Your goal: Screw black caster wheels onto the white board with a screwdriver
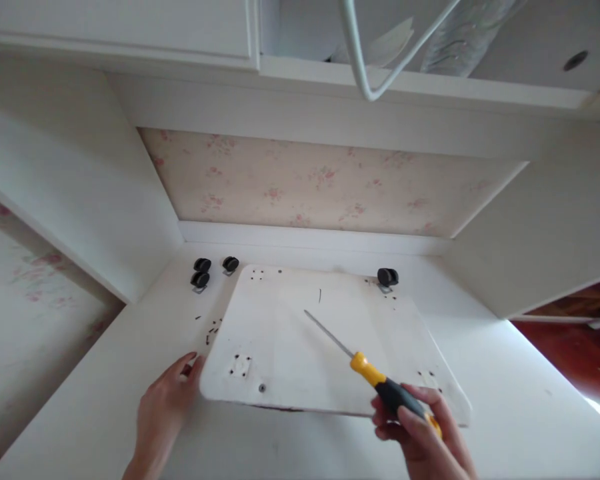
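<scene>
A white board [325, 347] with rounded corners and small holes lies flat on the white surface. My right hand [425, 427] grips a screwdriver [380, 383] with a yellow and black handle; its shaft points up and left over the board, the tip apart from any hole I can see. Beside the board's front left corner is my left hand [167, 407], fingers curled and tips close together; whatever they hold, if anything, is hidden. Several small dark screws [213, 328] lie just beyond it. A black caster [387, 277] stands at the board's back right corner.
Black casters [201, 273] stand at the back left, another caster [231, 264] close by. White panels rise on both sides. Overhead hangs a shelf [420, 83] with a bent pale rod [373, 93] and clear plastic. Floral wallpaper [325, 183] covers the back.
</scene>
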`<act>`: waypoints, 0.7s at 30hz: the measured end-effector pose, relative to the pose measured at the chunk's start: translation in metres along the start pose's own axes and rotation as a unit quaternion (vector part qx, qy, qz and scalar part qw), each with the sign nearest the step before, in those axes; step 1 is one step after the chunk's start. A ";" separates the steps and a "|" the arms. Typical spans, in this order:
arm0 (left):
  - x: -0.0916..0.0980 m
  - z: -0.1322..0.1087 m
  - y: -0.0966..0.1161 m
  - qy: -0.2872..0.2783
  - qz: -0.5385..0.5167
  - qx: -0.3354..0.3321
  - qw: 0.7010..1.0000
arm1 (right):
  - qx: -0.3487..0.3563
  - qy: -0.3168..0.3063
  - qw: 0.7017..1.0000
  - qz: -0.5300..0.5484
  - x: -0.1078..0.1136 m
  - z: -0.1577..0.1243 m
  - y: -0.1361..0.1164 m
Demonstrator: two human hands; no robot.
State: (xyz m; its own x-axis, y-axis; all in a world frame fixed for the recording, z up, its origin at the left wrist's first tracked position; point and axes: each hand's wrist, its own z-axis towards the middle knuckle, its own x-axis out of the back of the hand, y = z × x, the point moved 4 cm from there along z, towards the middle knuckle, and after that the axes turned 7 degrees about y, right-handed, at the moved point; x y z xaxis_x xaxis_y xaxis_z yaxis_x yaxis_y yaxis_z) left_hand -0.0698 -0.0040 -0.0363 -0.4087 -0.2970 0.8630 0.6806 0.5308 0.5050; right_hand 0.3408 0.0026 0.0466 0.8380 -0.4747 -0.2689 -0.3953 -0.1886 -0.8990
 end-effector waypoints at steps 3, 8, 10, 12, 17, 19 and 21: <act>0.020 0.007 0.002 0.071 0.005 0.000 0.997 | 0.079 0.080 0.993 -0.026 0.038 0.032 -0.027; 0.063 0.000 0.045 0.197 -0.013 -0.061 0.978 | 0.179 0.162 0.957 -0.163 0.077 0.072 -0.061; 0.074 -0.013 0.075 0.202 -0.068 -0.112 0.971 | 0.169 0.159 0.942 -0.242 0.078 0.084 -0.063; 0.076 -0.028 0.112 0.161 -0.125 -0.202 0.958 | 0.160 0.148 0.927 -0.304 0.073 0.094 -0.063; 0.050 -0.059 0.197 -0.014 -0.148 -0.385 0.911 | 0.131 0.095 0.912 -0.377 0.056 0.114 -0.054; 0.035 -0.064 0.225 -0.052 -0.130 -0.421 0.896 | 0.132 0.067 0.906 -0.397 0.050 0.118 -0.051; 0.018 -0.065 0.250 -0.081 -0.097 -0.445 0.887 | 0.139 0.044 0.897 -0.417 0.045 0.117 -0.049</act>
State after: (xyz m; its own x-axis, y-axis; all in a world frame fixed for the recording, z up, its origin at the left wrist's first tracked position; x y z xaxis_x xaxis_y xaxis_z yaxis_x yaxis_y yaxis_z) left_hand 0.1323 0.0720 0.1068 -0.6042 -0.1584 0.7810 0.7685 -0.3750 0.5184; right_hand 0.4423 0.0915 0.0383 0.7615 -0.3366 0.5540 0.4736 -0.2945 -0.8300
